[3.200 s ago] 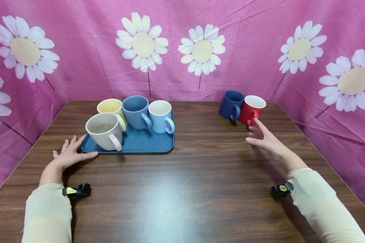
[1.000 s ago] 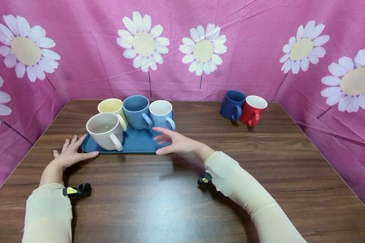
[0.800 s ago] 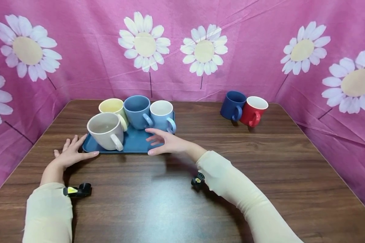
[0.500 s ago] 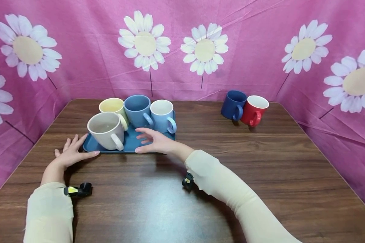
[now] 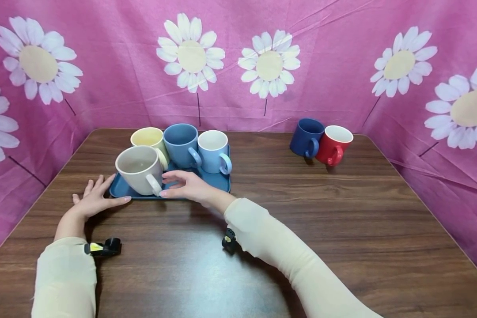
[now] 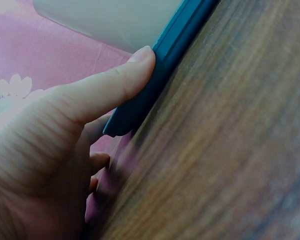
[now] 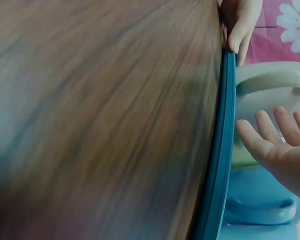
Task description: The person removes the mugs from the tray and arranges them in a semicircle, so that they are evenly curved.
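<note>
Left hand (image 5: 92, 203) splayed against tray (image 5: 217, 180), right (image 5: 191, 187) loose

Four on, two off

Blue rectangular tray (image 5: 221, 179) is set left on the brown wooden table (image 5: 342, 221). Off-white ceramic mug (image 5: 136, 177) is parked front left on it; behind, a yellow ceramic mug (image 5: 150, 138), grey-blue ceramic mug (image 5: 180, 153) and light-blue ceramic mug (image 5: 210, 155) are lined up rightward. Way right, a navy ceramic mug (image 5: 303, 142) is plonked left of a red ceramic mug (image 5: 331, 147).
</note>
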Motion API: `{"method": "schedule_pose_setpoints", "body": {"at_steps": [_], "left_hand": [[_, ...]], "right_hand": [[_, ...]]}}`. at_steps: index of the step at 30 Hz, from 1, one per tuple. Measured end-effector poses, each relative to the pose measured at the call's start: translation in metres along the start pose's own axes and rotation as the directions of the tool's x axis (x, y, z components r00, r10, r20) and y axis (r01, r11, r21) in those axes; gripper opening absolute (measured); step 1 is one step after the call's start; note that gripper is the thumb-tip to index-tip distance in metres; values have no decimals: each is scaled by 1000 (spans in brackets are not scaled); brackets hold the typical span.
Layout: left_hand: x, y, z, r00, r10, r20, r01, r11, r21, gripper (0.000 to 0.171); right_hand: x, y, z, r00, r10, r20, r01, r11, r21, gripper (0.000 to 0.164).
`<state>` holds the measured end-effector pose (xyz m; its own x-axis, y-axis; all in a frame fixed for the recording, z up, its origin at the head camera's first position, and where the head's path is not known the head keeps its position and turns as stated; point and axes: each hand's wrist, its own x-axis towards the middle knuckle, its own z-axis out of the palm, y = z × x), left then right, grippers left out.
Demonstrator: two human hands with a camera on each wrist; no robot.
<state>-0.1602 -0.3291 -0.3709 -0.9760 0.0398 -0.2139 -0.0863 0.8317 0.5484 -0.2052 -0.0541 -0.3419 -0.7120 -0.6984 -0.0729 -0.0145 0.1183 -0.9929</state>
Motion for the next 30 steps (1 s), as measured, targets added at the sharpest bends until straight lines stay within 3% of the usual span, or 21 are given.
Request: {"method": "schedule_pose_setpoints", "body": {"at_steps": [9, 16, 23, 30], "left_hand": [[-1, 1, 0, 1000, -3, -3, 3, 1000, -5, 97], [-1, -1, 0, 1000, -8, -1, 8, 1000, -2, 97], [-1, -2, 0, 1000, -4, 0, 4, 1000, 10, 96], [0, 0, 0, 1000, 0, -3, 1, 1000, 11, 97]], "right_hand": [[9, -1, 21, 990, 99, -104, -85, 988, 132, 28], [17, -9, 35, 959, 202, -200, -154, 961, 232, 19], [23, -10, 44, 965, 174, -195, -119, 957, 265, 20], [25, -10, 46, 950, 200, -241, -131, 952, 276, 18]]}}
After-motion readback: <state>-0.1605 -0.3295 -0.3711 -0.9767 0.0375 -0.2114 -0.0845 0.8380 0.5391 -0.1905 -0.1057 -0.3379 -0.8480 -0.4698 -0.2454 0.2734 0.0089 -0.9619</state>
